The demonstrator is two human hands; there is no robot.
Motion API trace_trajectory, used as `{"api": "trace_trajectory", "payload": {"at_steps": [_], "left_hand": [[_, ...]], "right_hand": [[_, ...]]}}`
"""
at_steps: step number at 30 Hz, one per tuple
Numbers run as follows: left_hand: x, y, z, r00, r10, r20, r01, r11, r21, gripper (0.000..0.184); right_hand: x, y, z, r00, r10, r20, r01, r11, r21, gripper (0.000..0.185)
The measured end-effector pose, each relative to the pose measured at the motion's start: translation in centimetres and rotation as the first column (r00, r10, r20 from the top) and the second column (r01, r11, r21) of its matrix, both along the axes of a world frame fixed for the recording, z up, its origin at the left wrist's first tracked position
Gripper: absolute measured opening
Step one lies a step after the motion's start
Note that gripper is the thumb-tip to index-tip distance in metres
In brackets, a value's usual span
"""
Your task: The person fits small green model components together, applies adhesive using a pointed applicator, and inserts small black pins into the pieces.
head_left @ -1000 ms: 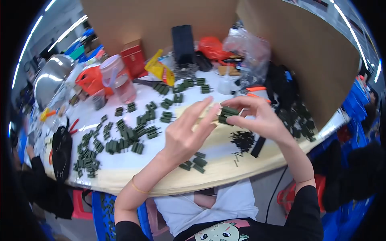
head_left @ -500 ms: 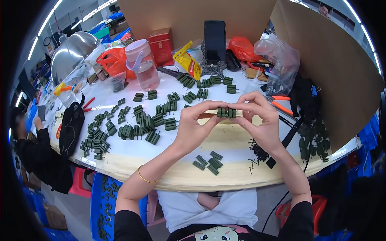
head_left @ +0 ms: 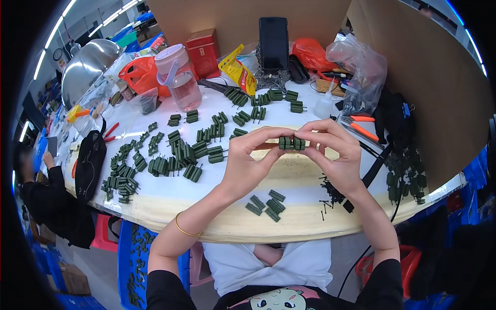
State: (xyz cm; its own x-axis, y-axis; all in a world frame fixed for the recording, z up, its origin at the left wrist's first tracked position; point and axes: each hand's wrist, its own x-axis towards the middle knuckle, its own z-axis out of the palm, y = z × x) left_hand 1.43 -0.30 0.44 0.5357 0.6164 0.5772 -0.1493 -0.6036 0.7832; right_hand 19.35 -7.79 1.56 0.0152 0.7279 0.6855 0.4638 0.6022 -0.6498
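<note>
My left hand (head_left: 247,160) and my right hand (head_left: 336,157) meet above the middle of the table, thumbs and fingers pinched. Between their fingertips is a dark green ribbed piece (head_left: 292,143), its two blocks side by side with a narrow dark gap. Whether the blocks are joined I cannot tell. On the table in front of my body lie several loose dark green bars (head_left: 275,205). A heap of small black pins (head_left: 333,192) is beneath my right hand. Left of my left hand, many similar green ribbed pieces (head_left: 183,152) are spread out, some with thin pins sticking out.
A pink-lidded water jug (head_left: 185,90) and an upright phone (head_left: 274,44) stand at the back. Orange-handled tools (head_left: 364,132) and a clear plastic bag (head_left: 356,67) lie right. A blue bin (head_left: 124,263) holds green pieces below the table. Another person (head_left: 51,191) sits far left.
Both hands stay nearly in place, still pinching the green piece, which has turned slightly. The surroundings shift a little upward and leftward in view.
</note>
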Motion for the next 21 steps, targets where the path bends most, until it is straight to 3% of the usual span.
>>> {"api": "trace_trajectory", "payload": {"at_steps": [14, 21], "left_hand": [[-0.10, -0.39, -0.25, 1.000, 0.000, 0.001, 0.000, 1.000, 0.003, 0.043], [-0.22, -0.46, -0.34, 1.000, -0.008, -0.026, 0.008, 1.000, 0.002, 0.045]], "right_hand": [[-0.51, -0.41, 0.25, 1.000, 0.010, -0.025, -0.011, 1.000, -0.024, 0.036], [-0.19, -0.60, 0.67, 0.998, 0.053, 0.043, -0.052, 0.998, -0.037, 0.035]]}}
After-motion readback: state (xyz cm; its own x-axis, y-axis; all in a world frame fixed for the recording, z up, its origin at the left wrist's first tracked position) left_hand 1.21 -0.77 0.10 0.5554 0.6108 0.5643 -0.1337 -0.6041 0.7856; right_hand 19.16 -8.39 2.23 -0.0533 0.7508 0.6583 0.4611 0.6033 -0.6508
